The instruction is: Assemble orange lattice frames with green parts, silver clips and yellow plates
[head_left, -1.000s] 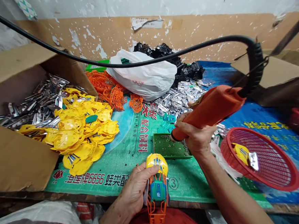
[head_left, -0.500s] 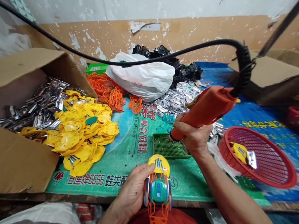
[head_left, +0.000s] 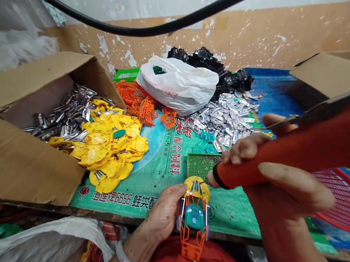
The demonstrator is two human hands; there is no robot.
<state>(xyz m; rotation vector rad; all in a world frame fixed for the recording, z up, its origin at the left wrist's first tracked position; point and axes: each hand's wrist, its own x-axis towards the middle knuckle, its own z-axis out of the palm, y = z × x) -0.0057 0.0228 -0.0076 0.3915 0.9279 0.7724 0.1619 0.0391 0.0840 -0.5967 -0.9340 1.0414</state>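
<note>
My left hand (head_left: pixel 166 205) grips a toy assembly (head_left: pixel 194 217) with a yellow front, an orange frame, a teal centre and silvery side pieces, held over the table's front edge. Wrapped round a red power screwdriver (head_left: pixel 255 165), my right hand (head_left: pixel 274 176) is at the right, close to the camera. The tool's tip points left and touches or nearly touches the yellow front; which one I cannot tell. Just behind the assembly lies a green tray (head_left: pixel 203 165) of small screws.
Yellow parts (head_left: pixel 112 139) spill from a cardboard box (head_left: pixel 30 165) at left. Behind are orange frames (head_left: pixel 135 100), a white bag (head_left: pixel 177 85), black parts (head_left: pixel 234 81) and silvery pieces (head_left: pixel 228 117). A red basket (head_left: pixel 344 203) stands at right; a black cable (head_left: pixel 156 29) crosses above.
The screwdriver has come from above the screw tray down to the yellow front, swinging closer to the camera. The view has shifted, and my left hand still holds the assembly.
</note>
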